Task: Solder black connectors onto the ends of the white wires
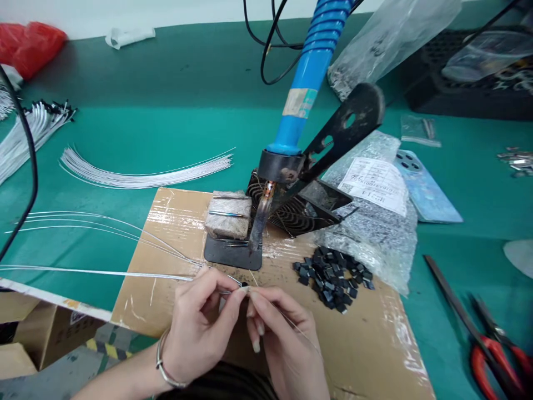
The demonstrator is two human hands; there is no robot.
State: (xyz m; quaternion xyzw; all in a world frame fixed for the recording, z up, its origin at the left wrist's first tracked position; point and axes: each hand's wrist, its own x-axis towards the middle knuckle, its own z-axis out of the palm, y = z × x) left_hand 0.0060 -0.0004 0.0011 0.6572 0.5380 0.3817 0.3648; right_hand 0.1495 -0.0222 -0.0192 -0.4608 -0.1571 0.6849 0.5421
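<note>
My left hand [200, 322] pinches the ends of thin white wires [104, 273] that trail off to the left over the cardboard sheet [375, 344]. My right hand [283, 333] is closed in a pinch against it, holding a small dark part [244, 285] at the wire tips, with a fine strand running back over the fingers. Both hands meet just in front of a blue-handled soldering iron [310, 83] resting tip-down in its black stand [300, 205]. A pile of small black components [333, 275] lies to the right of the hands.
A sponge block [228, 215] sits on the stand's base plate. Bundles of white wires [141, 173] lie on the green table at left. Plastic bags of parts [375, 189] sit at right, red-handled scissors [495, 350] and a metal file [449, 300] at the right edge.
</note>
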